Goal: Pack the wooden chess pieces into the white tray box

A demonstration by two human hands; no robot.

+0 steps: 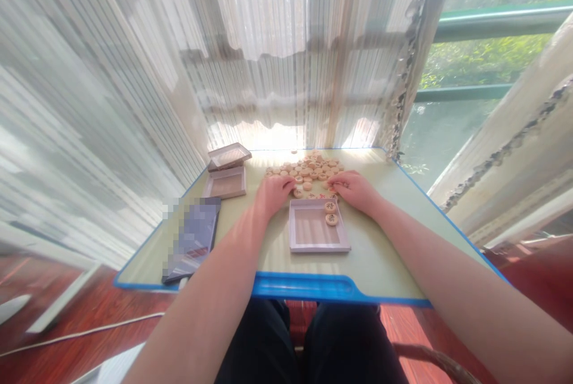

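Many round wooden Chinese chess pieces [313, 166] lie heaped on the far side of the table, with black or red characters showing on some. My left hand [278, 188] is closed at the left edge of the pile, fingertips by a loose piece [298, 193]; what they hold is hidden. On the right, my right hand [353, 188] has its fingers bent together over a piece at the pile's near edge. Between my forearms sits a shallow square box tray [293, 246]. Two pieces [330, 214] lie inside it, one behind the other along its right side.
At the back left are another open box part [225, 193] and a box lid [230, 154] leaning on it. A dark tablet-like device [194, 237] lies at the table's left. The table [389, 252] has a blue rim; curtains [277, 61] hang close behind it.
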